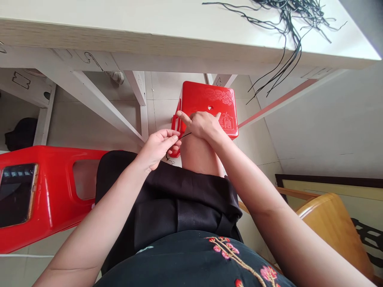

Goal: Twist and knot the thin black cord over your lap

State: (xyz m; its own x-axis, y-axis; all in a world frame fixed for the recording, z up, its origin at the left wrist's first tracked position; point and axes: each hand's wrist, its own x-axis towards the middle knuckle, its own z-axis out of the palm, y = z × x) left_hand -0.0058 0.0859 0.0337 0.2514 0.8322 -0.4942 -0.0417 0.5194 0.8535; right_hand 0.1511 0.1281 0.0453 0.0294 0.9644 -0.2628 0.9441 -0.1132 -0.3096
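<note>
My left hand point(161, 148) pinches a thin black cord point(186, 135) between thumb and fingertips, just left of my bare knee point(197, 153). A loose tangled bit of dark cord dangles below those fingers. From the left fingertips the cord runs across to the knee and passes under my right hand point(205, 124). That right hand lies palm down over the knee, its thumb stretched out to the left. Its other fingers point away and are partly hidden. Beyond the knee stands a red plastic stool point(196, 95) with a raised flower pattern.
A white table point(119, 30) spans the top, with a bundle of dark cords point(291, 16) hanging over its edge. White table legs point(104, 105) stand below it. At left, a phone point(18, 195) rests on another red stool point(56, 175). A wooden chair point(335, 227) is at right.
</note>
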